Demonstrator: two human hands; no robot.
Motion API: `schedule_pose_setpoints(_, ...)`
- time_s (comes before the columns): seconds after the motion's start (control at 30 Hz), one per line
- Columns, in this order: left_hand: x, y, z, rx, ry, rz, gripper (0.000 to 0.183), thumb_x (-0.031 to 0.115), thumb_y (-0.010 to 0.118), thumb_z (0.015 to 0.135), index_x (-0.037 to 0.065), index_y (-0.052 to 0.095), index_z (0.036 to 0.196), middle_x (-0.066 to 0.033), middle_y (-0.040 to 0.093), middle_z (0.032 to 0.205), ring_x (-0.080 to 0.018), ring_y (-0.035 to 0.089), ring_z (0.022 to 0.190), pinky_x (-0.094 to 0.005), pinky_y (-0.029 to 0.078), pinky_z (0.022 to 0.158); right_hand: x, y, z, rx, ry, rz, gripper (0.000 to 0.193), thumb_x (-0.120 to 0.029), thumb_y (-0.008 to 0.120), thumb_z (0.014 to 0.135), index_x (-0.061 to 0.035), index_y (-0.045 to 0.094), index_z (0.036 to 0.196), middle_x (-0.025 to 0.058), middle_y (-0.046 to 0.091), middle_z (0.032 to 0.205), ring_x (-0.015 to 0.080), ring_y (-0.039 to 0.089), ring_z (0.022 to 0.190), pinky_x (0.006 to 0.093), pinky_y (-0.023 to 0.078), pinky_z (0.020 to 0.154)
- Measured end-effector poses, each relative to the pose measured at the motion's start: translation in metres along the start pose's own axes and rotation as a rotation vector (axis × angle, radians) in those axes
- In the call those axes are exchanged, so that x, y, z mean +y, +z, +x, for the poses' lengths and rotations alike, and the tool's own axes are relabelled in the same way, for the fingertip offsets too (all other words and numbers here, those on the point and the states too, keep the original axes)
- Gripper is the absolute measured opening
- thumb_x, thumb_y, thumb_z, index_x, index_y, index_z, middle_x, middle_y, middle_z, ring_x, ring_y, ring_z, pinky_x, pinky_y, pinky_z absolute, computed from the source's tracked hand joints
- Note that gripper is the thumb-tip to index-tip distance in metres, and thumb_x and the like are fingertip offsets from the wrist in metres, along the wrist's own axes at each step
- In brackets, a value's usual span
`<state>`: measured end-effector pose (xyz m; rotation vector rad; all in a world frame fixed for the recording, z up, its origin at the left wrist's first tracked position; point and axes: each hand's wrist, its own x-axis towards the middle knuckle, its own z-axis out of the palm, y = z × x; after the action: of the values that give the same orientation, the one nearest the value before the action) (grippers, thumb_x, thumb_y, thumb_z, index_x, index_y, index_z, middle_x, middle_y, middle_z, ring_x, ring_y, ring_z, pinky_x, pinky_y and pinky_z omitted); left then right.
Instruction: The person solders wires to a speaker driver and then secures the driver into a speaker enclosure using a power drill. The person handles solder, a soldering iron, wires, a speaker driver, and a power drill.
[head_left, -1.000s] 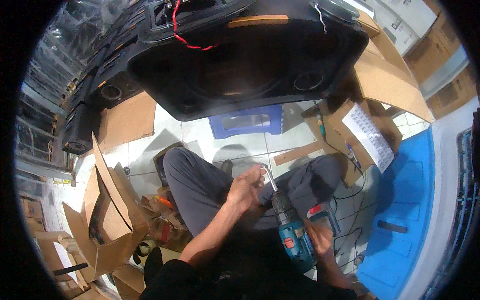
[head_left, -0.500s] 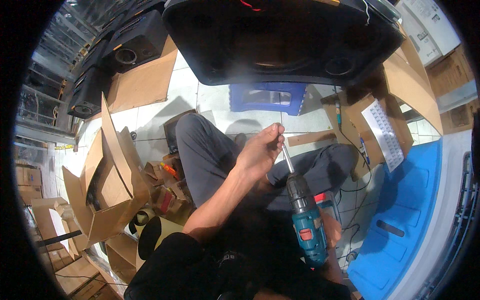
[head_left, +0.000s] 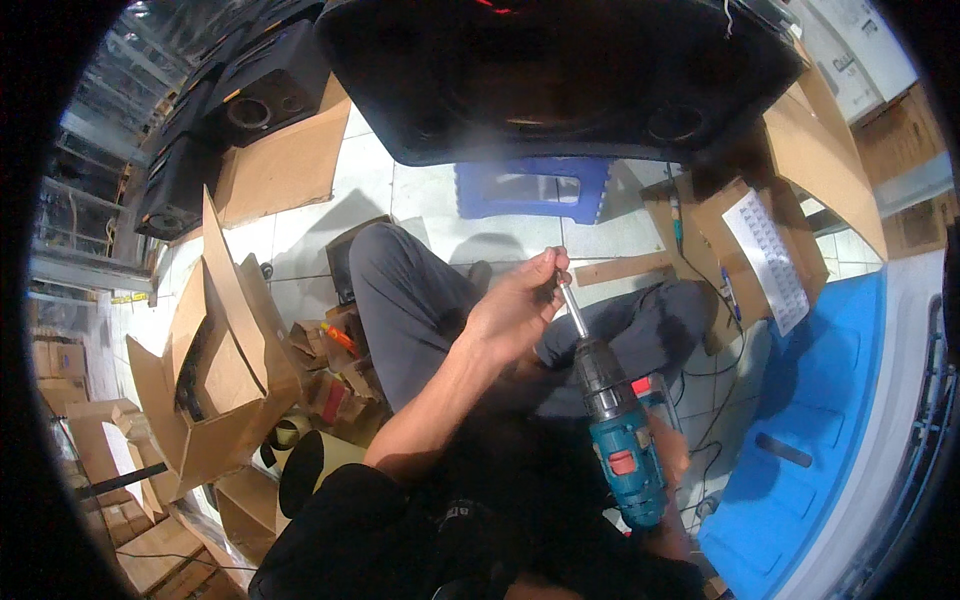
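My right hand (head_left: 670, 448) is wrapped round the grip of a teal and black cordless drill (head_left: 626, 450), mostly behind the drill's body. A long silver bit (head_left: 573, 308) sticks out of its chuck, tilted up and to the left. At the bit's tip, my left hand (head_left: 515, 305) is closed in a pinch. Whatever small thing is between thumb and fingers is hidden. Beyond my hands, a big black speaker cabinet (head_left: 560, 85) with round openings stands over a blue plastic stool (head_left: 480, 205).
Opened cardboard boxes (head_left: 215, 420) crowd the left, with rolls of tape (head_left: 320, 465) beside them. More black speakers (head_left: 255, 105) line the far left. At right are a printed sheet (head_left: 768, 262) on cardboard, a dark cable (head_left: 742, 350) and a blue plastic panel (head_left: 800, 410).
The drill and my right hand have shifted slightly to the right. My left hand keeps its pinch at the bit's tip. The view has moved a little.
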<state>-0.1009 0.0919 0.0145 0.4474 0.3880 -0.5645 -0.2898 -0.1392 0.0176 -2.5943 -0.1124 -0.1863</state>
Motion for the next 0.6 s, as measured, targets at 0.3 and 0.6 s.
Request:
schedule_pose_setpoints(0.3,-0.014,0.01,0.0,-0.034,0.125,0.129,0.029,0.019,0.068,0.092,0.006,0.063,0.117,0.0001,0.066,0.107,-0.0119,0.057,0.098,-0.0286,0.044,0.087,-0.003,-0.025,0.023,-0.303,0.722,0.361,0.053,-0.043,0.084,0.066,-0.0181,0.07,0.11,0.0067,0.074,0.086,0.0242,0.072,0.077,0.0359,0.057,0.067)
schedule_pose_setpoints(0.6,-0.067,0.029,0.02,-0.008,-0.141,-0.122,0.022,0.015,0.061,0.098,-0.003,0.058,0.11,-0.005,0.057,0.105,-0.014,0.052,0.085,-0.0252,0.046,0.076,0.045,-0.061,-0.037,0.135,0.084,0.196,0.03,-0.024,0.076,0.084,-0.0093,0.067,0.108,0.0058,0.071,0.095,0.0211,0.069,0.086,0.0349,0.054,0.074)
